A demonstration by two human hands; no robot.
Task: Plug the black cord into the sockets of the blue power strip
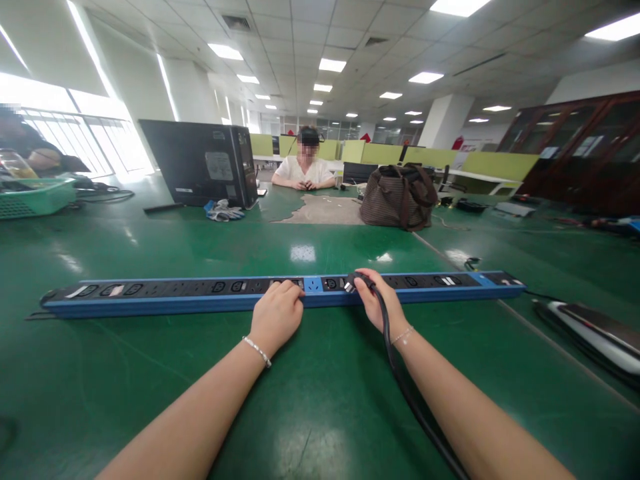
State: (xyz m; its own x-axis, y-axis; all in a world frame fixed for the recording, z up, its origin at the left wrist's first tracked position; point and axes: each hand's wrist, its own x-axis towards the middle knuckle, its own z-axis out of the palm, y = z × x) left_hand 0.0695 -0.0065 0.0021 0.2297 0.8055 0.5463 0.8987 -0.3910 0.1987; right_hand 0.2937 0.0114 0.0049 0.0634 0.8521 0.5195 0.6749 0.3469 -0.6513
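Note:
A long blue and black power strip (pixel 185 305) lies crosswise on the green table in front of me, with rows of sockets along its top. My left hand (pixel 279 312) is closed over its near edge just left of the middle, fingers curled onto the top face. My right hand (pixel 383 303) pinches a black power plug (pixel 358 279) with metal prongs, held just above the sockets right of the blue outlet (pixel 313 285). The prongs point left, outside any socket. From the plug a thick black cable (pixel 397 377) hangs over my right wrist side and runs down toward me.
A black computer case (pixel 200 163), work gloves (pixel 223 211) and a brown bag (pixel 397 197) stand beyond the strip. A green basket (pixel 37 198) is at left, a silver-and-black device (pixel 595 333) at right. A person (pixel 305 167) sits across the table; another is at far left.

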